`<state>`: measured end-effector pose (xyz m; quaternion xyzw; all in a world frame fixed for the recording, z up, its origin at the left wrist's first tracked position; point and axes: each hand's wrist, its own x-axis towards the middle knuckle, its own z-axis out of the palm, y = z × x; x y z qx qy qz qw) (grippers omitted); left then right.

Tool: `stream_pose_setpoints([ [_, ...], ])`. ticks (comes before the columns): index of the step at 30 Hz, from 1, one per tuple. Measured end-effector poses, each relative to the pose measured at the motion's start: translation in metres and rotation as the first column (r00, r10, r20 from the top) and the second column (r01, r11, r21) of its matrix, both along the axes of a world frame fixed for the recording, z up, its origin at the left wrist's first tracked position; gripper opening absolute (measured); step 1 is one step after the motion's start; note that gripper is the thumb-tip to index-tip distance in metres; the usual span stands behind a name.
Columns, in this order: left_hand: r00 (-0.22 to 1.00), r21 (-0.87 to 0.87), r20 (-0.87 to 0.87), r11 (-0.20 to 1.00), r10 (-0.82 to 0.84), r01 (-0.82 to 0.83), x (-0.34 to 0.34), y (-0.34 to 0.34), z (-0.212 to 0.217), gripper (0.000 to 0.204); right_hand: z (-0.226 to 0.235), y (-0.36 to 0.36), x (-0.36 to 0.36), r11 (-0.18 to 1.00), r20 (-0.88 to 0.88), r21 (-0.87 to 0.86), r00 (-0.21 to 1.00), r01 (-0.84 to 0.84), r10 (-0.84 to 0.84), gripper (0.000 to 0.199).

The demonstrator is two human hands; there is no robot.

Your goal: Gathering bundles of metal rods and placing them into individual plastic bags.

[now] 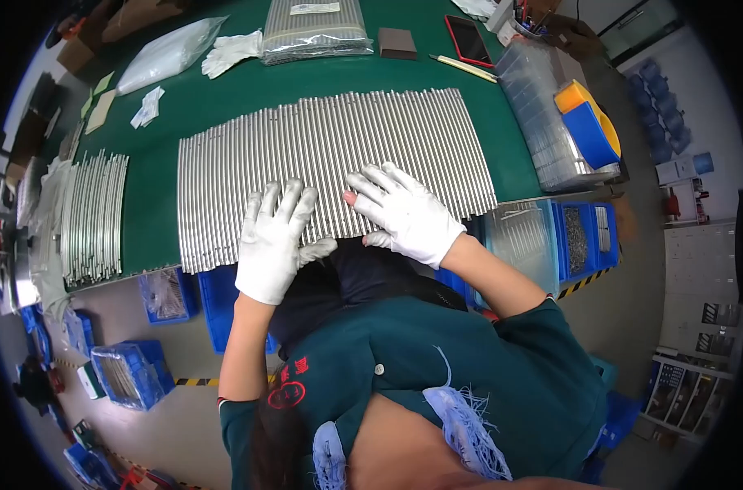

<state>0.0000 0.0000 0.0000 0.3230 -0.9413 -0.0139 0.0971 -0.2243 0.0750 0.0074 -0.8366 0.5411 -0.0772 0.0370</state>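
Note:
A wide row of thin silvery metal rods (322,139) lies side by side on the green tabletop, their ends pointing toward me and away. My left hand (275,233), in a white glove, rests flat on the near ends of the rods with its fingers stretched out. To its right, my gloved right hand (400,212) lies on the rods too, fingers spread. A bare fingertip shows through the right glove. Both thumbs are at the table's near edge. A smaller group of similar rods (96,216) lies apart at the left.
Along the back lie a bag of rods (316,33), a spare glove (231,53), a brown block (397,43) and a red-edged phone (469,41). A clear plastic box (535,106) with a blue and yellow tape roll (590,135) stands right. Blue bins (580,241) sit below the edge.

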Motion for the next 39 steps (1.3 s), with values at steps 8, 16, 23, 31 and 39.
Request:
stream_pose_setpoints([
  [8,0.996,-0.094,-0.082,0.995,-0.029,0.021,-0.005,0.003,0.004,0.073,0.008,0.019,-0.051,0.968,0.181,-0.172,0.972,0.184,-0.153,0.087],
  [16,0.996,-0.028,-0.085,0.999,-0.022,0.02,-0.009,0.002,0.005,0.082,0.013,0.044,-0.082,0.974,0.012,0.024,0.974,0.226,-0.227,0.101],
  [23,0.98,0.015,-0.165,0.993,-0.113,0.117,-0.06,0.01,0.001,0.09,0.004,0.026,-0.054,0.987,-0.164,-0.054,0.974,0.15,-0.157,0.097],
  [31,0.976,0.002,-0.166,0.99,-0.141,0.143,-0.072,0.017,-0.005,0.081,-0.001,0.033,-0.055,0.984,-0.142,-0.082,0.976,0.155,-0.165,0.084],
  [39,0.988,-0.045,-0.104,0.993,-0.111,0.106,-0.058,0.024,-0.005,0.067,0.024,0.075,-0.114,0.826,0.284,-0.181,0.832,0.534,-0.476,0.054],
])
